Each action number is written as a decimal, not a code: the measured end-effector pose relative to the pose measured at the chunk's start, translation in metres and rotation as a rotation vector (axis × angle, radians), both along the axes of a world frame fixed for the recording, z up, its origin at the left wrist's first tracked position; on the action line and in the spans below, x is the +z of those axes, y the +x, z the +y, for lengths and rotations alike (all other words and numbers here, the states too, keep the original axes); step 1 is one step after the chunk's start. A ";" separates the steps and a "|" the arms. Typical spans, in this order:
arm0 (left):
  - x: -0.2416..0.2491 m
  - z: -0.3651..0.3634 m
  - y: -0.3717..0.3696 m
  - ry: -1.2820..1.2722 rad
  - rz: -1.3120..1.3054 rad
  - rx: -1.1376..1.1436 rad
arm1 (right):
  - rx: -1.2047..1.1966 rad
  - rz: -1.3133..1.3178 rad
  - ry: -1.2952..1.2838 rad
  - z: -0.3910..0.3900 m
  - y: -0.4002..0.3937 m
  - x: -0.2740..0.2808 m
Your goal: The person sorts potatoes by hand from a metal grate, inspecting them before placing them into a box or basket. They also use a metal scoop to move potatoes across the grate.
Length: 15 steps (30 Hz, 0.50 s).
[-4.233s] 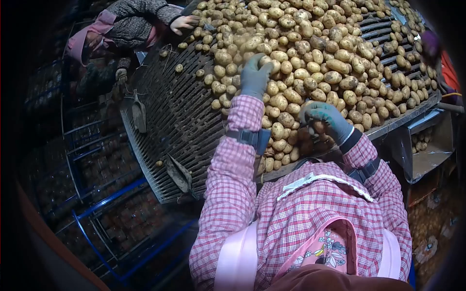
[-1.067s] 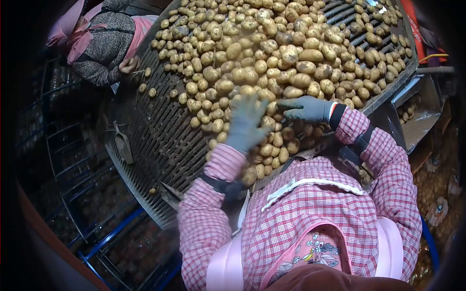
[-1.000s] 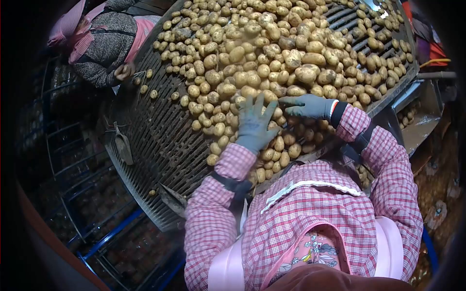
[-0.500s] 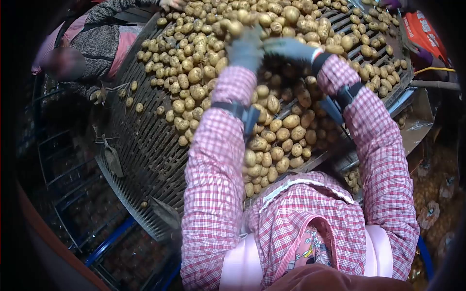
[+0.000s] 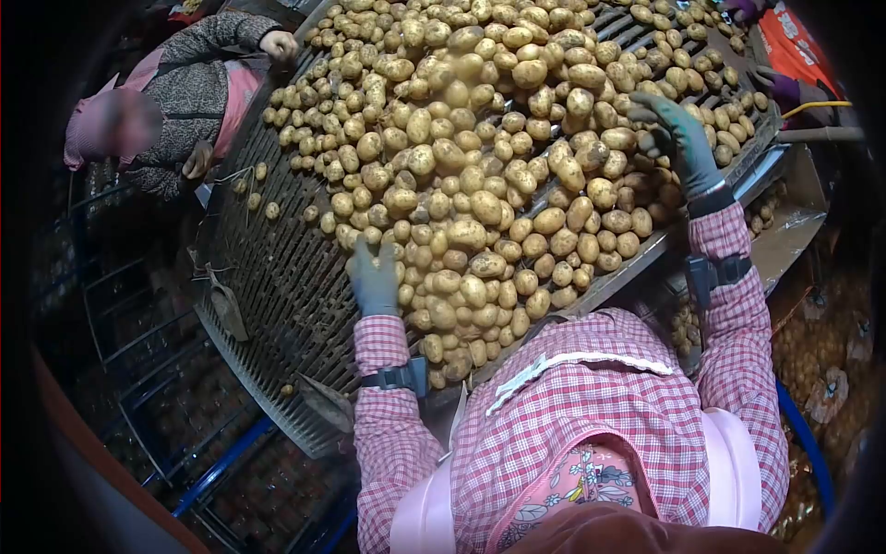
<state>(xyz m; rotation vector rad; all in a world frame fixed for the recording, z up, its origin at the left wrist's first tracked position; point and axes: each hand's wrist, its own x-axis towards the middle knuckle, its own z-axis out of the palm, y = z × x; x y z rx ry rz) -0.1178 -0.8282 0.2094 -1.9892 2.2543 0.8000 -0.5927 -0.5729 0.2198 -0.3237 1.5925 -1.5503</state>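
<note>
A thick heap of potatoes (image 5: 486,208), some smeared with soil, covers much of a slatted sorting table (image 5: 268,305). My left hand (image 5: 375,282), in a grey glove, lies at the left edge of the heap with its fingers apart, touching or just over the potatoes. On the right side, my right hand (image 5: 685,143) wears a grey-green glove; its fingers are spread and slightly bent beside the potatoes. Neither hand has a potato in its grasp that I can see. Some potatoes in the middle look blurred.
A co-worker (image 5: 185,102) in a grey jacket stands at the far left, one bare hand on the table edge. Another person's purple-gloved hand (image 5: 783,88) shows at the right, near a red bag (image 5: 798,51). A cardboard box (image 5: 796,222) sits below the right edge.
My hands have parted from the far middle of the heap: the left came back and to the left, the right went right. Potatoes now cover the middle slats more thickly.
</note>
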 end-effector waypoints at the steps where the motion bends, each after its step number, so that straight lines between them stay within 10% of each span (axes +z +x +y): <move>1: 0.005 0.017 -0.022 -0.010 -0.122 -0.009 | -0.036 -0.067 -0.001 0.012 0.005 -0.006; 12: -0.012 0.050 -0.138 0.019 -0.007 -0.381 | -0.045 -0.037 -0.019 -0.008 0.040 0.000; 15: 0.012 0.062 -0.198 0.045 0.004 -0.621 | -0.082 0.371 0.002 -0.035 0.001 -0.024</move>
